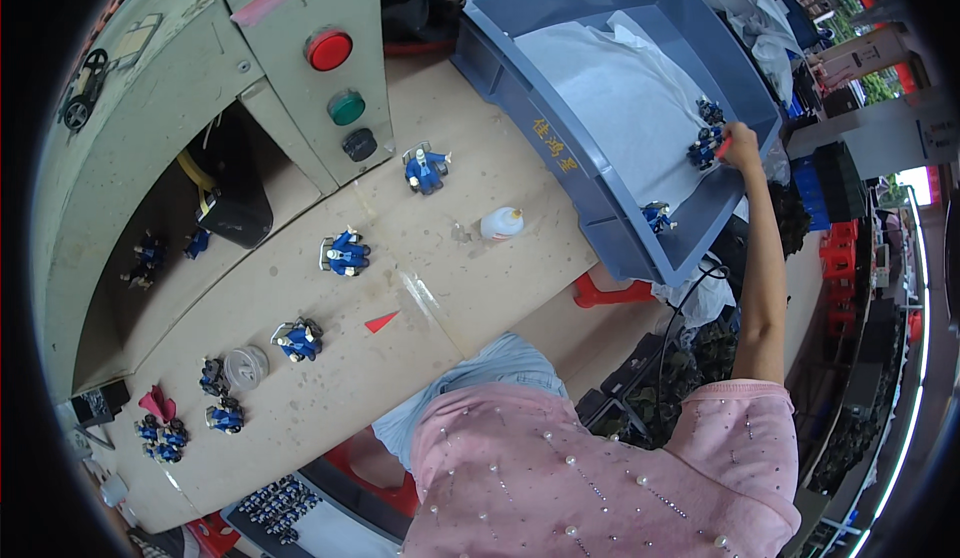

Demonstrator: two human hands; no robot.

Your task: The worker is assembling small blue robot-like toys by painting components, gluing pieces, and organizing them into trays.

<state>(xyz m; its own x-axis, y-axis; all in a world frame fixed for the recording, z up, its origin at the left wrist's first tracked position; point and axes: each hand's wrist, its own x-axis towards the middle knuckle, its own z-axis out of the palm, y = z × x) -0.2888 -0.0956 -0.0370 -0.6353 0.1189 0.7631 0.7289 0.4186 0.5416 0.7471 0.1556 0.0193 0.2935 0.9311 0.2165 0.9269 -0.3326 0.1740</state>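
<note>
My right arm stretches out to the far right, and my right hand point(741, 147) is over the inside of a blue-grey plastic bin point(590, 201). Its fingers are closed on a small blue toy figure point(704, 148) with dark parts; something red shows at the fingertips. Close by in the bin is another dark toy figure point(711, 111), and a third blue toy figure point(657, 217) sits near the bin's front corner. A white sheet point(600, 78) lines the bin. My left hand is out of view.
On the table point(480, 308) stand a white bottle point(502, 223), several blue toy figures point(345, 254) and a clear round tub point(245, 367). A green machine housing with a red button point(329, 50) stands at the left. A lower tray point(350, 528) holds rows of figures.
</note>
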